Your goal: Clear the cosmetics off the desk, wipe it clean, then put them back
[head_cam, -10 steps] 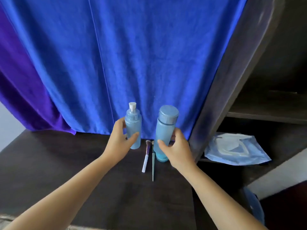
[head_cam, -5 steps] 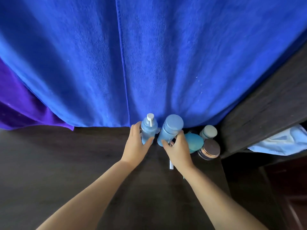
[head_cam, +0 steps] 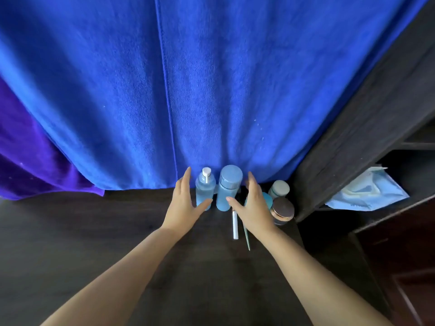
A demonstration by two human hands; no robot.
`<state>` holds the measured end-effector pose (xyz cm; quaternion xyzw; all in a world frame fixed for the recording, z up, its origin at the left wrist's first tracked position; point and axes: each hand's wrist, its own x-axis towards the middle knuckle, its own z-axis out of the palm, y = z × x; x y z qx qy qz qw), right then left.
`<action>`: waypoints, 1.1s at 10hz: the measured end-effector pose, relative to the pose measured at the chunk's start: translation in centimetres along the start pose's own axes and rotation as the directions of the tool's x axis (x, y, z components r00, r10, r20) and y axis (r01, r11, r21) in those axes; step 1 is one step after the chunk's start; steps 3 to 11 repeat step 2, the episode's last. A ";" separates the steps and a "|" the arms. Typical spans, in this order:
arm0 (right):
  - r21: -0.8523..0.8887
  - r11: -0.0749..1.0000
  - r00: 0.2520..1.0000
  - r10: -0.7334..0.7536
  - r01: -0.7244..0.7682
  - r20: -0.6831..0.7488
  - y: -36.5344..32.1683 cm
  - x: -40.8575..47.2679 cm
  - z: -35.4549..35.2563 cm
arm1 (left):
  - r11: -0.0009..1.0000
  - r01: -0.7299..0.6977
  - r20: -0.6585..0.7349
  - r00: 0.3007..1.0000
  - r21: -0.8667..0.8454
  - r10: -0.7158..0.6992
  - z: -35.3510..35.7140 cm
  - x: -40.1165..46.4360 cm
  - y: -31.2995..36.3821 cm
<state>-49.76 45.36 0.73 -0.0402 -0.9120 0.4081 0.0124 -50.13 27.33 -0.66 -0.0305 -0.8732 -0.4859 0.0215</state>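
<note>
Two light blue bottles stand side by side at the back of the dark desk (head_cam: 94, 231), against the blue cloth: a pump bottle (head_cam: 204, 188) with a white nozzle and a capped bottle (head_cam: 227, 187). My left hand (head_cam: 184, 203) is beside the pump bottle with straight fingers and its thumb near the base. My right hand (head_cam: 253, 205) is spread open just right of the capped bottle. A white-handled brush (head_cam: 235, 225) and a thin teal tool (head_cam: 247, 238) lie in front, partly under my right hand. A teal item (head_cam: 268, 199) shows behind that hand.
Two jars stand at the back right: a pale-lidded one (head_cam: 279, 188) and a brown-lidded one (head_cam: 282, 209). A blue cloth (head_cam: 211, 90) hangs behind, purple cloth (head_cam: 35, 161) at left. A dark shelf unit (head_cam: 364, 114) at right holds a clear plastic packet (head_cam: 367, 191).
Both hands gripped the bottles earlier and carried them toward the back of the desk. Now the bottles stand on the desk and both hands have opened off them.
</note>
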 end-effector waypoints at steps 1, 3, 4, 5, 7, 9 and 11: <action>-0.081 0.986 0.988 -0.147 0.143 -0.047 -2.4 -0.7 -4.5 | 0.989 -0.115 -0.116 0.985 0.088 0.125 -2.7 -0.3 3.4; -0.236 0.916 0.927 -0.357 0.323 -0.116 -5.8 -0.7 -8.8 | 0.933 -0.259 -0.198 0.930 0.249 0.311 -4.9 -0.5 8.1; -0.236 0.916 0.927 -0.357 0.323 -0.116 -5.8 -0.7 -8.8 | 0.933 -0.259 -0.198 0.930 0.249 0.311 -4.9 -0.5 8.1; -0.236 0.916 0.927 -0.357 0.323 -0.116 -5.8 -0.7 -8.8 | 0.933 -0.259 -0.198 0.930 0.249 0.311 -4.9 -0.5 8.1; -0.236 0.916 0.927 -0.357 0.323 -0.116 -5.8 -0.7 -8.8 | 0.933 -0.259 -0.198 0.930 0.249 0.311 -4.9 -0.5 8.1; -0.236 0.916 0.927 -0.357 0.323 -0.116 -5.8 -0.7 -8.8 | 0.933 -0.259 -0.198 0.930 0.249 0.311 -4.9 -0.5 8.1; -0.236 0.916 0.927 -0.357 0.323 -0.116 -5.8 -0.7 -8.8 | 0.933 -0.259 -0.198 0.930 0.249 0.311 -4.9 -0.5 8.1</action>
